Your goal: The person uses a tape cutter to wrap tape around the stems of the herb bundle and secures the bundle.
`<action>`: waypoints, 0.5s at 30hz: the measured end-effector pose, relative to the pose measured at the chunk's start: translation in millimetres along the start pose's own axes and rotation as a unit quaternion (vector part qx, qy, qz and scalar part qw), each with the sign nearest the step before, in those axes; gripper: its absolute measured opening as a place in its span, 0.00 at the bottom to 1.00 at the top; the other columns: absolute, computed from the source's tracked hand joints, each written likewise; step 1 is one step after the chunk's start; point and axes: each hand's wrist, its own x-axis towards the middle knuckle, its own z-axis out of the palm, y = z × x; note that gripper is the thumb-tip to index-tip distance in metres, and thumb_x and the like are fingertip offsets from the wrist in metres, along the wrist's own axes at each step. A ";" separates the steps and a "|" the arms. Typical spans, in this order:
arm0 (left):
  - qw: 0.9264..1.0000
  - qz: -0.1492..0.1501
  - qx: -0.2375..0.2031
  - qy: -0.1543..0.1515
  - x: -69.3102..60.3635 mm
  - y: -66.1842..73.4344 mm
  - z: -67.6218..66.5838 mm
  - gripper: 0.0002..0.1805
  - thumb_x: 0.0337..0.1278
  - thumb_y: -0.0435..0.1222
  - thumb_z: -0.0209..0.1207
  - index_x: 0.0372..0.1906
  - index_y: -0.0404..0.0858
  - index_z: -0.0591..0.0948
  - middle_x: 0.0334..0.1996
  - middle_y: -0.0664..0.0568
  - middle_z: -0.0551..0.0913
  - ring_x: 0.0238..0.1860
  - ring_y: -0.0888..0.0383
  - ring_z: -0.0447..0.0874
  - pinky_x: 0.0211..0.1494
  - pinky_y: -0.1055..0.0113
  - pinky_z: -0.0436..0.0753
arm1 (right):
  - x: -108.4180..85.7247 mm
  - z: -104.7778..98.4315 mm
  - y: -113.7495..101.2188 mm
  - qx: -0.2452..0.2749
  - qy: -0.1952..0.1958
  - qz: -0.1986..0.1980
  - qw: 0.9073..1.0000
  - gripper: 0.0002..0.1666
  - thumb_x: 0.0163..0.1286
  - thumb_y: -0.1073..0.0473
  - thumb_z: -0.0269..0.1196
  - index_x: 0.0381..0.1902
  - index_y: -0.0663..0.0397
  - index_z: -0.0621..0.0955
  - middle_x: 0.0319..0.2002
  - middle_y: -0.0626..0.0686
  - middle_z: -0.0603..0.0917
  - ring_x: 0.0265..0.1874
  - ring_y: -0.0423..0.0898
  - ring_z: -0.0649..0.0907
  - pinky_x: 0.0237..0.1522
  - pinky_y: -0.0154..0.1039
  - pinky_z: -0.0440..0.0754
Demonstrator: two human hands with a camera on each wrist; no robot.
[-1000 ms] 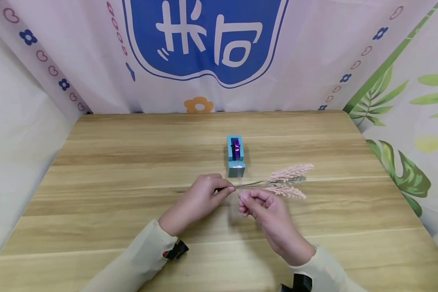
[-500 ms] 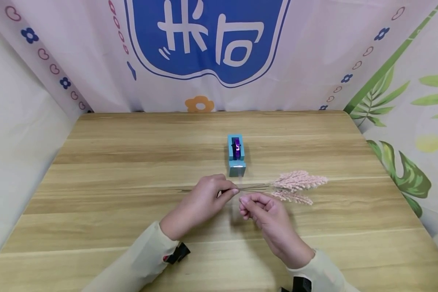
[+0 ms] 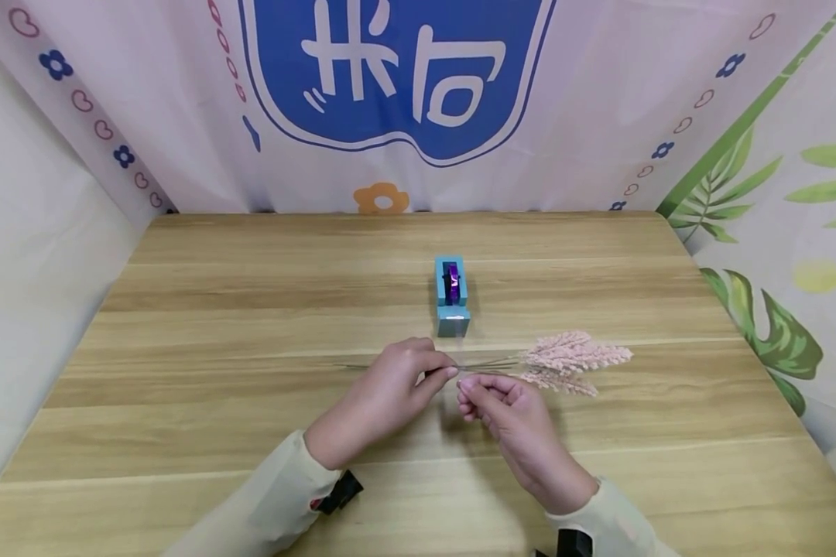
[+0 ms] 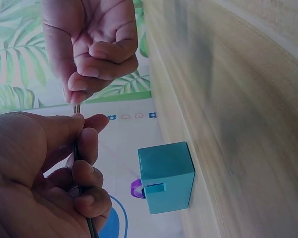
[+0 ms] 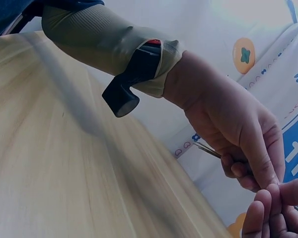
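Plainly, the left hand [image 3: 386, 387] pinches the stems [image 3: 489, 366] of the pink flowers [image 3: 574, 354] between its fingers, the blooms pointing to three o'clock. Just beside it, the right hand [image 3: 512, 414] presses thumb and forefinger together (on what, I cannot tell), with the tape dispenser [image 3: 453, 323] at its eleven o'clock.

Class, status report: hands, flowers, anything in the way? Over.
Left hand gripping stems; right hand pinching close by. Pink flowers together, pointing right. Tape dispenser stands beyond, seemingly not blocking.
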 end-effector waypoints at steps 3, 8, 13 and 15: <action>1.000 0.003 0.002 0.003 0.1 0.9 -0.2 0.07 0.70 0.34 0.65 0.44 0.39 0.92 0.31 0.54 0.86 0.30 0.64 0.74 0.35 0.74 0.75 | 1.1 -0.4 0.6 -0.001 0.001 0.000 1.000 0.03 0.75 0.68 0.63 0.38 0.58 0.83 0.31 0.47 0.88 0.34 0.39 0.85 0.43 0.32 0.87; 1.000 0.004 -0.009 0.001 0.2 1.1 0.7 0.07 0.71 0.34 0.64 0.43 0.38 0.91 0.32 0.54 0.88 0.32 0.64 0.78 0.37 0.72 0.80 | 4.0 -1.6 2.9 -0.003 0.007 -0.004 1.000 0.03 0.75 0.67 0.63 0.39 0.62 0.83 0.31 0.48 0.88 0.34 0.39 0.85 0.43 0.32 0.87; 0.999 0.010 -0.034 0.017 -0.3 0.3 2.0 0.07 0.71 0.34 0.64 0.42 0.38 0.91 0.37 0.51 0.91 0.37 0.61 0.86 0.42 0.69 0.86 | 8.7 -2.7 5.7 -0.012 0.015 -0.010 1.000 0.07 0.75 0.67 0.63 0.44 0.69 0.82 0.32 0.49 0.89 0.34 0.39 0.86 0.43 0.32 0.87; 0.998 0.009 -0.050 0.028 -0.4 0.1 2.2 0.05 0.70 0.33 0.65 0.41 0.37 0.90 0.36 0.51 0.92 0.34 0.63 0.85 0.39 0.70 0.85 | 10.6 -2.6 6.5 -0.014 0.018 -0.010 1.000 0.09 0.75 0.67 0.63 0.46 0.71 0.82 0.32 0.49 0.89 0.34 0.39 0.86 0.42 0.32 0.87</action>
